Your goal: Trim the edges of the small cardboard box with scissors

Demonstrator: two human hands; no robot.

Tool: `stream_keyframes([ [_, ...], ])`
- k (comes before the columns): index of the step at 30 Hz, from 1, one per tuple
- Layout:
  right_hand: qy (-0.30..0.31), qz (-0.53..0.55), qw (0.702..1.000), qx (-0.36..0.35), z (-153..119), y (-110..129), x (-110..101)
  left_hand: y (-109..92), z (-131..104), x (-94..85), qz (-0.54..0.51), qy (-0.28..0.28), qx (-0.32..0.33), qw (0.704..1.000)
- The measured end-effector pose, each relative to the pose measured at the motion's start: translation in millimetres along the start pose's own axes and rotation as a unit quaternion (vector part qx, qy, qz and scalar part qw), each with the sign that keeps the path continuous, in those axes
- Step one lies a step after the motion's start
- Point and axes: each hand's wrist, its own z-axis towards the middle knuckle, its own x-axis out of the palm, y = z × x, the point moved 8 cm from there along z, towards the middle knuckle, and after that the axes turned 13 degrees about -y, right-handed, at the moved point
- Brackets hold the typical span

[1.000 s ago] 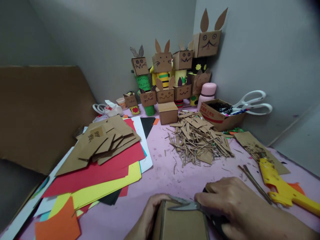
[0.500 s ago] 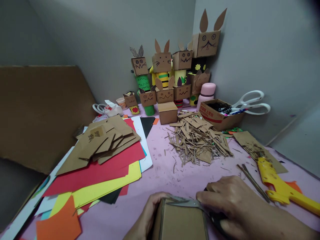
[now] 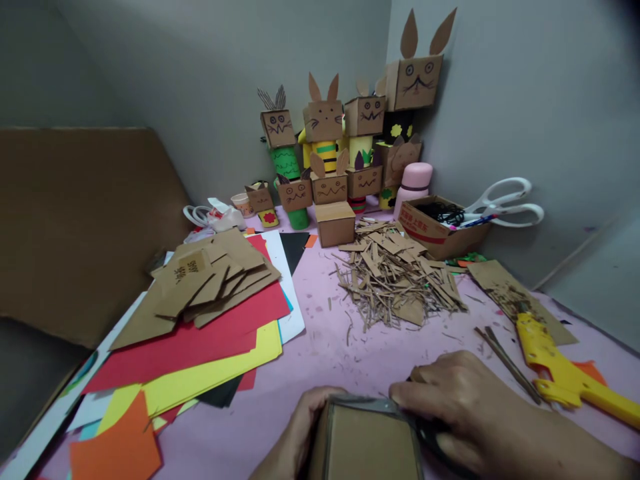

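Observation:
At the bottom middle is a small cardboard box (image 3: 373, 443), cut off by the lower edge of the view. My left hand (image 3: 305, 427) wraps round its left side, fingers over the far corner. In my right hand (image 3: 450, 407) is a pair of scissors (image 3: 370, 404) with dark handles; the grey blades lie along the box's far top edge, pointing left. Whether the blades bite into the cardboard I cannot tell. Beyond the box, a heap of thin cardboard scraps (image 3: 395, 273) lies on the pink tabletop (image 3: 320, 360).
A yellow glue gun (image 3: 560, 373) lies right of my right hand, by brown sticks (image 3: 507, 363). Coloured paper (image 3: 215, 373) and cardboard pieces (image 3: 215, 273) cover the left. Behind stand several cardboard animal figures (image 3: 325, 120), a pink bottle (image 3: 415, 180) and a box (image 3: 435, 230) with white scissors (image 3: 510, 203).
The scissor blades have shifted slightly and now lie closer along the box's far edge. The box sits a little further right in view, and both hands keep their grip.

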Motion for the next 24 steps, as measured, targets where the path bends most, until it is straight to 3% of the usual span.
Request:
stream_keyframes([
  [5, -0.024, 0.036, 0.996, 0.077, 5.5, -15.8, 4.2, -12.0, -5.2, -10.7, 0.007, -0.055, 0.003, 0.998],
  [9, -0.031, 0.028, 0.987, 0.153, 8.9, -30.1, -0.5, -10.4, 8.8, -11.9, -0.028, -0.060, -0.059, 0.996],
  [17, -0.009, 0.218, 0.952, 0.215, 8.3, -28.5, -3.9, -24.7, 0.3, -11.5, -0.112, -0.121, -0.073, 0.984],
  [20, -0.025, 0.279, 0.926, 0.251, 9.1, -34.5, 1.0, -25.8, 0.7, -15.0, -0.091, -0.135, -0.056, 0.985],
  [24, -0.045, 0.391, 0.869, 0.298, 10.7, -37.3, 14.9, -35.3, 0.9, -14.8, -0.040, -0.132, 0.012, 0.990],
])
